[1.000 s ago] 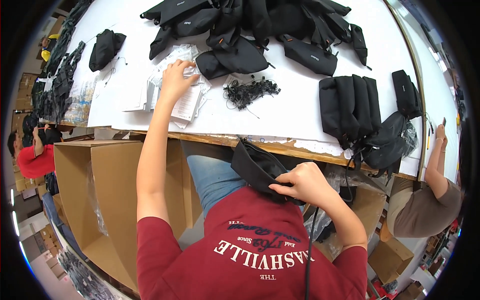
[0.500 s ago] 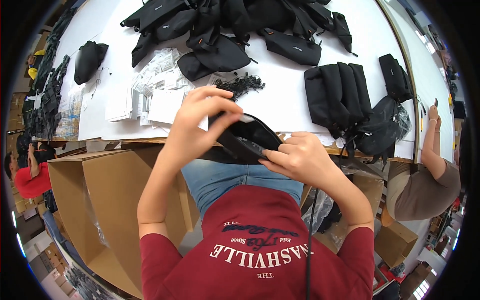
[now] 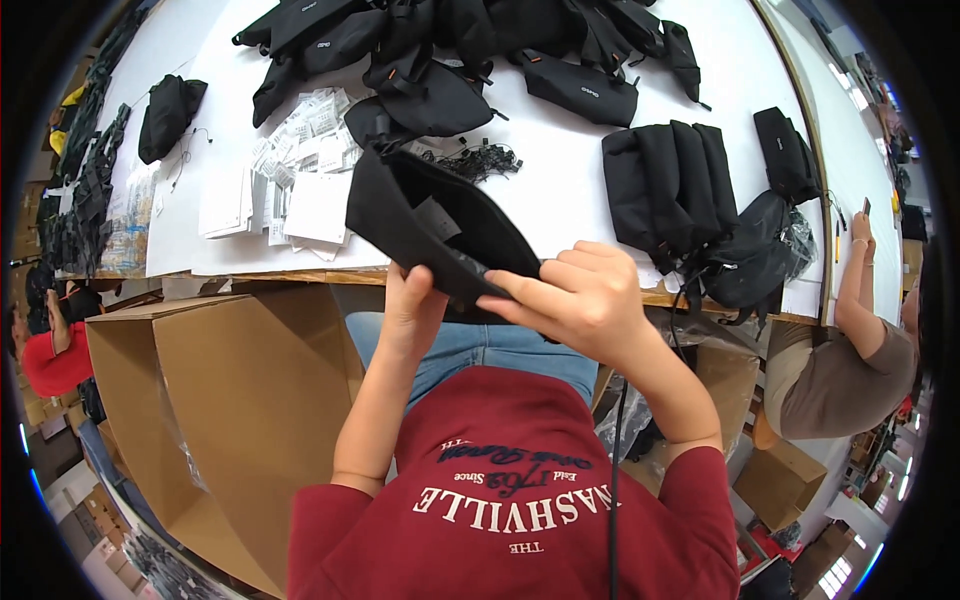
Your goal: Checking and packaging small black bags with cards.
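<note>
Between my hands, just over the table's front edge, is a black zippered pouch (image 3: 385, 212), tilted with its mouth open and facing up. A small pale label (image 3: 438, 216) shows on the dark lining inside. My left hand (image 3: 410, 303) grips the pouch from below, its thumb up against the outer wall and its other fingers partly hidden behind. At the pouch's right end my right hand (image 3: 588, 300) is closed on the rim, with fingertips reaching just inside the opening. Behind the pouch lie white cards (image 3: 318, 208) and a tangle of black tag strings (image 3: 482, 160).
A heap of black pouches (image 3: 440, 98) covers the far table. More pouches stand in a row (image 3: 670, 185) at right. A single pouch (image 3: 170, 118) lies at left. Large cardboard boxes (image 3: 225, 400) stand below the table edge at left. Another person (image 3: 850, 375) is at the right.
My left hand has left the upper rim and moved down to the pouch's underside. The pouch has tipped up on its left, and its mouth gapes wider.
</note>
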The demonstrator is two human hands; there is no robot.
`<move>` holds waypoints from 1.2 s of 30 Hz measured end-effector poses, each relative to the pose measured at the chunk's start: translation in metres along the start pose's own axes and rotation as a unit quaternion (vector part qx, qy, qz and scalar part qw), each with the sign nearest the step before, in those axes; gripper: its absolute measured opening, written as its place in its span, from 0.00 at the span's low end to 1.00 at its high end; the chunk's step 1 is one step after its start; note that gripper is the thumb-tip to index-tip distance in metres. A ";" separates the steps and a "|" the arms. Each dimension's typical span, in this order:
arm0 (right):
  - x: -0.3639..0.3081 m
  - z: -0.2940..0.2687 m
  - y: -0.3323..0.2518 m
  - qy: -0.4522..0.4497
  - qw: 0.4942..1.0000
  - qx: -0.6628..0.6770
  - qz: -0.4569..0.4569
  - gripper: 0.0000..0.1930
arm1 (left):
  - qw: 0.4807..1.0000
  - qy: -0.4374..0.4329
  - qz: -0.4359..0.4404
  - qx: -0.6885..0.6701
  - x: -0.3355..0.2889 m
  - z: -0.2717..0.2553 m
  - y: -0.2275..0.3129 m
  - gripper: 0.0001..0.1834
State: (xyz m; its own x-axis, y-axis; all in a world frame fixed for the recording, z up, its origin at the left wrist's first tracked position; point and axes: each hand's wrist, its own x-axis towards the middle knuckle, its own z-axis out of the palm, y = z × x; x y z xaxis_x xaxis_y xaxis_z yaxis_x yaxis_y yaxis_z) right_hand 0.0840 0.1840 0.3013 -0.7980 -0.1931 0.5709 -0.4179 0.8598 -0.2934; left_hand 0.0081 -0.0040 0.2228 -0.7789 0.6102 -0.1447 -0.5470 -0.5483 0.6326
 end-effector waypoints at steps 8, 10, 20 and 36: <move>-0.018 0.010 -0.014 0.169 0.925 0.213 0.266 0.07 | 0.992 0.077 0.067 -0.077 0.016 0.000 0.002 0.20; -0.022 0.014 -0.018 0.148 0.911 0.246 0.295 0.08 | 0.991 0.081 0.076 -0.075 0.014 0.002 0.001 0.18; -0.009 0.004 0.007 0.128 0.947 0.182 0.234 0.05 | 0.993 0.061 -0.054 0.085 0.008 0.016 0.014 0.19; -0.003 -0.001 0.025 0.110 0.959 0.084 0.247 0.07 | 0.984 0.042 -0.100 0.142 0.000 0.043 0.000 0.26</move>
State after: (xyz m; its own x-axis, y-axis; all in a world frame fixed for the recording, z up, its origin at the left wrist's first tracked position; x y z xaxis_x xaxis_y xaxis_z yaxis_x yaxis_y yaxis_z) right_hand 0.0764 0.2069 0.2932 -0.8134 0.3389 0.4728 -0.0910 0.7285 -0.6789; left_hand 0.0216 0.0209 0.2558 -0.6940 0.6330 -0.3431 -0.5937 -0.2336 0.7700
